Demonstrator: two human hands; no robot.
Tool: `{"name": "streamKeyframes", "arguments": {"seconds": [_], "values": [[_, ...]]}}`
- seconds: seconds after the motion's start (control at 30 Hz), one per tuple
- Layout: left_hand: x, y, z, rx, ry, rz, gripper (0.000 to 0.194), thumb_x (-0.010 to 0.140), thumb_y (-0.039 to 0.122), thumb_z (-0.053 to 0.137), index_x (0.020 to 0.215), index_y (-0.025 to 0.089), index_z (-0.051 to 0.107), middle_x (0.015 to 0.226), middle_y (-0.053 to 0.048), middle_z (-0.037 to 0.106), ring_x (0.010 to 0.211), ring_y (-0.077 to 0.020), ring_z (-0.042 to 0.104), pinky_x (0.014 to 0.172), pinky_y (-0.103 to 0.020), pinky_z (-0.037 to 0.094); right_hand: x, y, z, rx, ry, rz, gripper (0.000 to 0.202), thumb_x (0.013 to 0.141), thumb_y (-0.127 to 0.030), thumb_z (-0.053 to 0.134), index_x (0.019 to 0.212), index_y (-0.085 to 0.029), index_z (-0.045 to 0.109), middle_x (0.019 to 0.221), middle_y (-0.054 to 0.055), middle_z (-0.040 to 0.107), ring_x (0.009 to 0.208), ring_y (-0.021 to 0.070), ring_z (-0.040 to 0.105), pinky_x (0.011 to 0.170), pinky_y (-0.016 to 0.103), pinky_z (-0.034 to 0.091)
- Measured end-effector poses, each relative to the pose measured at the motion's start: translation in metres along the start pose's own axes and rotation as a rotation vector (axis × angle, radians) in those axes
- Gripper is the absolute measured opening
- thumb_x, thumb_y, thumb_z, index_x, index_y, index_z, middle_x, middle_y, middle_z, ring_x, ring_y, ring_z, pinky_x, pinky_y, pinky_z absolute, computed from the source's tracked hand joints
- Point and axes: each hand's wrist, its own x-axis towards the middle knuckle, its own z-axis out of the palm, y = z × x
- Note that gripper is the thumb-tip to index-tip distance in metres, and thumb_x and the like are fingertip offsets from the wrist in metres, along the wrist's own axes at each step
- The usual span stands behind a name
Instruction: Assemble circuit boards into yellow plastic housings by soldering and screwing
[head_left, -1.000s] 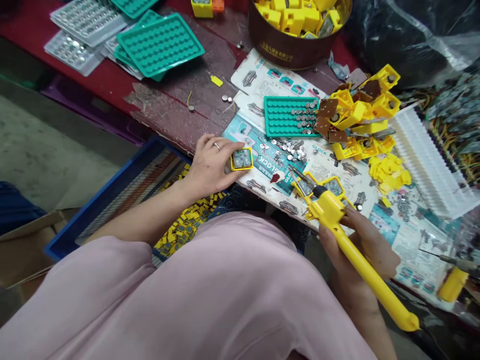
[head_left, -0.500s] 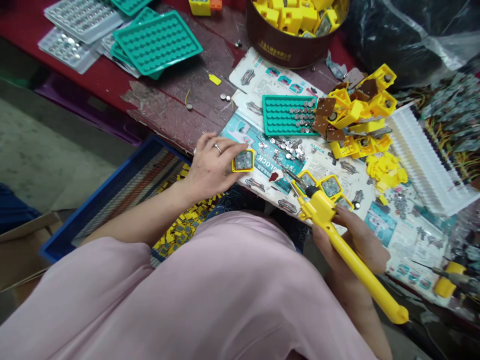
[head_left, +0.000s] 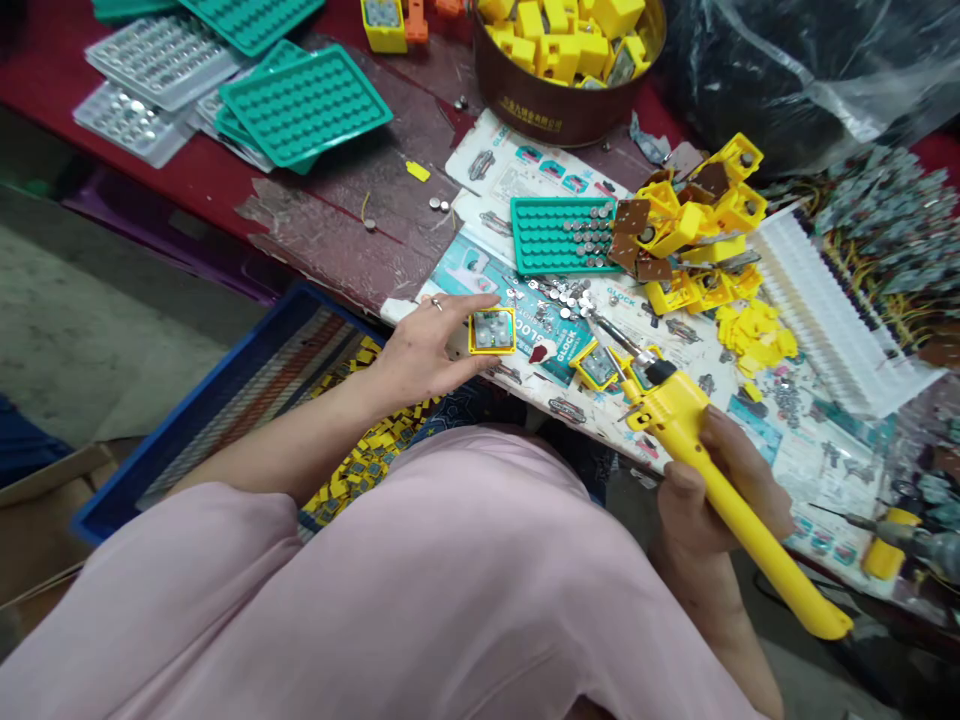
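My left hand (head_left: 431,350) has its thumb and index finger around the edges of a small yellow case (head_left: 492,332), with a grey circuit board showing inside it. The case sits at the front edge of the table. My right hand (head_left: 731,485) is wrapped round the handle of a yellow soldering gun (head_left: 686,420), whose metal tip points up and left over the table. Under the tip lies another open yellow case (head_left: 598,365); one more beside it is partly hidden by the gun. Loose button cells (head_left: 566,295) lie just beyond the tip.
A green tray (head_left: 540,240) of button cells stands behind, beside a pile of yellow housings (head_left: 697,215). A round tin (head_left: 540,105) of yellow parts is at the back. White racks (head_left: 840,310) and wired boards fill the right; a blue crate (head_left: 225,375) stands below left.
The soldering gun has moved right, its tip farther from the left hand. The left hand's case has turned slightly and shows more of its inside. The whole view has shifted a little.
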Motion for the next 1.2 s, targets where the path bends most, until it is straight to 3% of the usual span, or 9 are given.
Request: {"name": "streamKeyframes", "arguments": {"seconds": [0.13,0.33,0.57,0.77,0.87,1.0,1.1,1.2], "values": [[0.005,0.003,0.002,-0.075,0.058,0.171,0.045,0.093,0.048,0.062,0.128,0.021,0.065,0.119,-0.010,0.072,0.106,-0.0207,0.068,0.094,-0.034,0.055,0.002,0.000,0.002,0.068,-0.041,0.051,0.040,0.082,-0.036,0.075,0.119,-0.022,0.071,0.093,0.005,0.077,0.069,0.0177,0.070,0.056,0.028,0.055],[0.006,0.005,0.004,-0.047,0.194,0.299,0.039,0.088,0.038,0.071,0.122,0.020,0.070,0.115,-0.011,0.071,0.102,-0.0205,0.069,0.087,-0.032,0.057,0.001,0.002,0.003,0.123,-0.018,0.071,0.042,0.079,-0.025,0.078,0.121,-0.023,0.071,0.096,0.003,0.078,0.067,0.0147,0.068,0.052,0.024,0.052],[0.005,0.009,0.003,0.090,0.122,0.205,0.038,0.090,0.044,0.064,0.121,0.024,0.071,0.114,-0.011,0.069,0.102,-0.0220,0.066,0.088,-0.038,0.055,-0.002,0.006,0.003,0.086,0.003,0.076,0.042,0.079,-0.026,0.078,0.120,-0.022,0.071,0.096,0.004,0.078,0.068,0.0155,0.069,0.056,0.025,0.055],[0.005,0.005,0.007,0.121,0.221,0.314,0.044,0.088,0.041,0.068,0.129,0.022,0.065,0.115,-0.011,0.070,0.100,-0.0219,0.066,0.089,-0.038,0.053,-0.005,0.007,0.005,0.108,0.038,0.142,0.039,0.079,-0.033,0.078,0.116,-0.020,0.073,0.097,0.005,0.077,0.075,0.0177,0.071,0.066,0.029,0.059],[0.004,0.005,0.008,0.076,0.217,0.298,0.042,0.086,0.040,0.071,0.125,0.024,0.068,0.116,-0.010,0.071,0.100,-0.0225,0.067,0.091,-0.039,0.052,-0.005,0.006,0.006,0.171,0.064,0.208,0.044,0.078,-0.035,0.080,0.118,-0.022,0.072,0.099,0.004,0.077,0.075,0.0162,0.070,0.067,0.028,0.059],[0.005,0.015,0.008,-0.309,0.184,0.079,0.036,0.081,0.039,0.076,0.113,0.023,0.075,0.114,-0.009,0.073,0.103,-0.0231,0.067,0.094,-0.039,0.052,-0.001,0.003,0.010,0.201,0.124,0.212,0.048,0.080,-0.042,0.078,0.123,-0.022,0.070,0.101,0.006,0.077,0.074,0.0178,0.072,0.065,0.030,0.060],[0.014,0.032,0.007,-0.955,0.111,-0.305,0.043,0.076,0.049,0.079,0.109,0.022,0.074,0.110,-0.006,0.074,0.097,-0.0207,0.069,0.089,-0.035,0.055,0.006,-0.004,0.016,0.221,0.139,0.207,0.053,0.087,-0.054,0.067,0.128,-0.019,0.067,0.088,0.006,0.076,0.070,0.0202,0.074,0.063,0.033,0.062],[0.028,0.050,0.007,-1.557,-0.089,-0.756,0.045,0.078,0.057,0.074,0.102,0.018,0.072,0.098,-0.006,0.075,0.080,-0.0167,0.070,0.075,-0.031,0.058,0.015,-0.011,0.023,0.317,0.119,0.195,0.052,0.093,-0.055,0.058,0.133,-0.022,0.062,0.084,0.004,0.076,0.069,0.0201,0.076,0.065,0.034,0.064]]}}
